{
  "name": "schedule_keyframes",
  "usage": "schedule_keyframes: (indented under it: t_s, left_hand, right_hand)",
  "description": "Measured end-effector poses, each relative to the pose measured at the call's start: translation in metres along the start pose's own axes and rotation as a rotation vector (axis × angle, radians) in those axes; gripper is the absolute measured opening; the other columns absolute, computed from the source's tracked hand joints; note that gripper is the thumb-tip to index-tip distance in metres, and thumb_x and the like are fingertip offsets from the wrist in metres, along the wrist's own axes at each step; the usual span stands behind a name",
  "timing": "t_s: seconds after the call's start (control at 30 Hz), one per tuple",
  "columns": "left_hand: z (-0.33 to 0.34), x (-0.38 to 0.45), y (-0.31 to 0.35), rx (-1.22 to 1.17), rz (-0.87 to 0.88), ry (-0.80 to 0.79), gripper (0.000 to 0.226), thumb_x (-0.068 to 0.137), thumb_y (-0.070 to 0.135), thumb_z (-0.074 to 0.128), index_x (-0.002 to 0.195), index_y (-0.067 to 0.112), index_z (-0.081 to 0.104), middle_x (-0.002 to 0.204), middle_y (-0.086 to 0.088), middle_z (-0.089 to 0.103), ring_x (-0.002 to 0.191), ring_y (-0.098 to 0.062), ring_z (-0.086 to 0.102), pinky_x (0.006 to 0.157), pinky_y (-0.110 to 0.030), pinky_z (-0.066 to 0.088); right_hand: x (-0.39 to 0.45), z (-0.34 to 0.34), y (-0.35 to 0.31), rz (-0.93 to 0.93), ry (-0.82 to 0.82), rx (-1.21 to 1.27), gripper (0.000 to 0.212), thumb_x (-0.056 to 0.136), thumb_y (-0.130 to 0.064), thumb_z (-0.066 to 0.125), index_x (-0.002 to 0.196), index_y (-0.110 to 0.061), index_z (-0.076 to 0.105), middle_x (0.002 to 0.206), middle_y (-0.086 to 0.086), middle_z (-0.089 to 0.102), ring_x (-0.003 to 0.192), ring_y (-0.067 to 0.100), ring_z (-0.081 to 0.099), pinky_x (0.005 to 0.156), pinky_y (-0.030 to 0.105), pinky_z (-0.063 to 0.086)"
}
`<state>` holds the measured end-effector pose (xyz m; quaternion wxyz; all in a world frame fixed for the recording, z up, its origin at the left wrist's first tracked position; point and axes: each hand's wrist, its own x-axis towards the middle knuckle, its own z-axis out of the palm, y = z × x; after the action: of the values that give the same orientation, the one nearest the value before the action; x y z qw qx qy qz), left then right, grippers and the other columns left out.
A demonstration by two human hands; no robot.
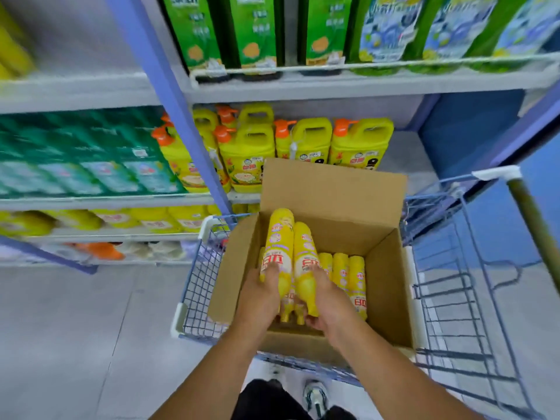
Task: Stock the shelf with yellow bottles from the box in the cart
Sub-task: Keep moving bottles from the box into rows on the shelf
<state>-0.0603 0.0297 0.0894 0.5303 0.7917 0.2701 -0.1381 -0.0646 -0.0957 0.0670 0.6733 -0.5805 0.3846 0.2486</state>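
A person lifts two yellow bottles out of a cardboard box [388, 286] riding in a blue wire cart [200, 286], centre of frame. The left hand [260, 298] is wrapped around the lower body of the left bottle [278, 247]; the right hand [325, 301] is closed around the right bottle [306, 262], fingers cupped under its neck end. Both bottles tilt with their bases toward the shelves, pressed side by side.

The lift looks best done by keeping the pair together and raising them clear of the tall rear flap [333, 189] before swinging toward the shelves, gripping the bodies rather than the narrow necks.

More bottles [348, 274] lie in a row in the box at the right; what lies beneath the hands is hidden. Yellow jugs [357, 147] with orange pumps fill the middle shelf, upper centre; further yellow bottles [151, 219] line the shelf below, at left.
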Motion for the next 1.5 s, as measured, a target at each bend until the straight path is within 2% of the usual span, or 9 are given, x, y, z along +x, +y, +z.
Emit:
schedule_keyframes:
  t_s: [0.2, 0.33, 0.43, 0.67, 0.77, 1.0, 1.17, 1.37, 1.5]
  left_hand:
    - [-0.036, -0.056, 0.033, -0.248, 0.018, 0.111, 0.045, 0.089, 0.065, 0.047, 0.115, 0.033, 0.065, 0.104, 0.004, 0.073, 0.089, -0.013, 0.069, 0.077, -0.022, 0.057]
    - [-0.067, -0.087, 0.039, -0.439, 0.045, 0.164, 0.047, 0.085, 0.062, 0.055, 0.111, 0.025, 0.065, 0.099, -0.003, 0.073, 0.084, -0.018, 0.071, 0.066, -0.032, 0.056]
    - [-0.093, -0.101, 0.04, -0.537, 0.041, 0.212, 0.072, 0.068, 0.077, 0.058, 0.121, 0.028, 0.059, 0.111, -0.007, 0.07, 0.104, -0.03, 0.067, 0.088, -0.05, 0.057]
    - [-0.184, -0.123, 0.049, -0.715, 0.228, 0.175, 0.035, 0.096, 0.046, 0.055, 0.113, 0.016, 0.054, 0.067, -0.01, 0.063, 0.052, -0.023, 0.058, 0.053, -0.034, 0.045]
    - [-0.234, -0.119, 0.043, -0.682, 0.262, 0.225, 0.054, 0.082, 0.061, 0.059, 0.115, 0.018, 0.058, 0.074, -0.007, 0.067, 0.06, -0.023, 0.063, 0.059, -0.035, 0.048]
    - [-0.376, -0.098, 0.019, -0.532, 0.323, 0.342, 0.059, 0.076, 0.071, 0.055, 0.117, 0.03, 0.056, 0.098, -0.004, 0.071, 0.074, -0.022, 0.066, 0.063, -0.034, 0.053]
    - [-0.465, -0.078, 0.01, -0.479, 0.388, 0.308, 0.039, 0.09, 0.06, 0.054, 0.122, 0.039, 0.061, 0.103, 0.009, 0.073, 0.088, -0.015, 0.07, 0.067, -0.032, 0.053]
    - [-0.53, -0.056, 0.012, -0.464, 0.352, 0.241, 0.022, 0.097, 0.048, 0.051, 0.109, 0.033, 0.062, 0.087, -0.005, 0.072, 0.053, -0.013, 0.059, 0.04, -0.018, 0.039]
    - [-0.549, -0.026, 0.021, -0.473, 0.325, 0.24, 0.024, 0.097, 0.049, 0.051, 0.11, 0.032, 0.061, 0.087, -0.006, 0.07, 0.053, -0.016, 0.059, 0.042, -0.02, 0.041]
  right_hand:
    - [-0.062, 0.007, -0.015, -0.244, -0.124, -0.052, 0.065, 0.076, -0.073, 0.056, 0.115, -0.021, 0.063, 0.098, 0.01, 0.076, 0.086, 0.032, 0.075, 0.068, 0.043, 0.057]
    - [-0.105, 0.02, -0.032, -0.362, -0.183, -0.045, 0.045, 0.089, -0.06, 0.06, 0.11, -0.021, 0.052, 0.103, 0.012, 0.071, 0.09, 0.032, 0.073, 0.079, 0.053, 0.061]
    - [-0.137, 0.034, -0.051, -0.443, -0.239, -0.062, 0.04, 0.095, -0.054, 0.055, 0.111, -0.018, 0.053, 0.102, 0.015, 0.071, 0.078, 0.028, 0.069, 0.067, 0.042, 0.055]
    - [-0.189, 0.108, -0.059, -0.604, -0.367, -0.17, 0.034, 0.092, -0.055, 0.057, 0.11, -0.026, 0.057, 0.099, -0.001, 0.073, 0.087, 0.021, 0.073, 0.065, 0.038, 0.057]
    - [-0.207, 0.161, -0.057, -0.624, -0.387, -0.173, 0.031, 0.092, -0.053, 0.059, 0.108, -0.026, 0.058, 0.094, 0.002, 0.074, 0.086, 0.028, 0.074, 0.07, 0.053, 0.059]
    - [-0.241, 0.303, -0.049, -0.654, -0.412, -0.126, 0.035, 0.09, -0.053, 0.063, 0.111, -0.025, 0.056, 0.096, 0.003, 0.076, 0.089, 0.029, 0.075, 0.078, 0.054, 0.059]
    - [-0.258, 0.398, -0.041, -0.656, -0.439, -0.16, 0.055, 0.081, -0.065, 0.058, 0.118, -0.024, 0.058, 0.099, 0.007, 0.076, 0.089, 0.029, 0.075, 0.057, 0.031, 0.05]
    - [-0.264, 0.463, -0.048, -0.646, -0.395, -0.157, 0.038, 0.092, -0.056, 0.055, 0.112, -0.025, 0.061, 0.087, 0.007, 0.077, 0.069, 0.02, 0.072, 0.05, 0.028, 0.045]
    - [-0.251, 0.489, -0.07, -0.633, -0.36, -0.196, 0.033, 0.096, -0.053, 0.052, 0.11, -0.024, 0.061, 0.086, 0.009, 0.076, 0.055, 0.013, 0.066, 0.045, 0.025, 0.043]
